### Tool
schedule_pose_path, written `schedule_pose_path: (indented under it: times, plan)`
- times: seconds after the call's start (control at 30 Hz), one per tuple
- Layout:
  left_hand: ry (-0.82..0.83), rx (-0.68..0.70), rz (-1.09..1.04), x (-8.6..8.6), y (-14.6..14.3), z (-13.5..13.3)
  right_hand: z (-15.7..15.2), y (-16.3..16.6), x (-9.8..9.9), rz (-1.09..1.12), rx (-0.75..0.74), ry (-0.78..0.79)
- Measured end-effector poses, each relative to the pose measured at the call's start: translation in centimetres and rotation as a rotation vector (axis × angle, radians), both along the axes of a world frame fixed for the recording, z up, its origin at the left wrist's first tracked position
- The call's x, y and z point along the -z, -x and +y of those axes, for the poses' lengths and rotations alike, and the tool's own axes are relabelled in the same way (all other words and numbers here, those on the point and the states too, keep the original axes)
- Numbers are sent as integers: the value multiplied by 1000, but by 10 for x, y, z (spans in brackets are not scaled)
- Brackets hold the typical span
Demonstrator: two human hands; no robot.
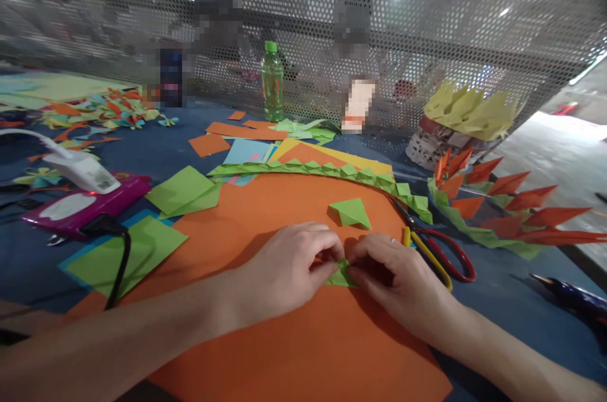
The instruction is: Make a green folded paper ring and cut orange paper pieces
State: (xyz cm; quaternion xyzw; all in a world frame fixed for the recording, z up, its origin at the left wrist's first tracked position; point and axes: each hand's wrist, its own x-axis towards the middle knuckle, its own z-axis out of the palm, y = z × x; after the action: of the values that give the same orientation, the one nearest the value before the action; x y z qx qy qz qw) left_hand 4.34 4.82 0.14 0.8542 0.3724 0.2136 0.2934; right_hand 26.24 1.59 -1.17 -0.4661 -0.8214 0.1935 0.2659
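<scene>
Between my fingertips is a small folded piece of green paper, over a large orange sheet. My left hand pinches its left side, thumb against fingers. On its right side, my right hand is closed in a similar pinch, and the fingers partly cover the paper. Just beyond my hands lies another folded green piece. A long chain of folded green paper curves along the far edge of the orange sheet. Scissors with red and yellow handles rest right of my right hand.
Green squares and a magenta power strip with a white charger lie left. A green bottle stands by the perforated metal panel. An orange-and-green paper crown, a yellow one and a pen are right.
</scene>
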Motion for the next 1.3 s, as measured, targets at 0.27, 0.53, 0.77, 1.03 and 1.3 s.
schedule_pose_path:
  times: [0.27, 0.53, 0.77, 1.03, 1.3]
  plan:
    - [-72, 71, -11, -1, 0, -1, 0, -1, 0, 6, -16, -30]
    - [-91, 141, -9, -2, 3, 0, -1, -7, 0, -5, -123, -75]
    - [-108, 147, 17, 1, 5, -2, -2, -12, 2, -122, -205, -216]
    - [-120, 135, 53, 3, 6, -1, -4, -12, 2, -134, -191, -229]
    - [-131, 172, 84, 1, 5, -3, -4, -11, 3, -140, -190, -208]
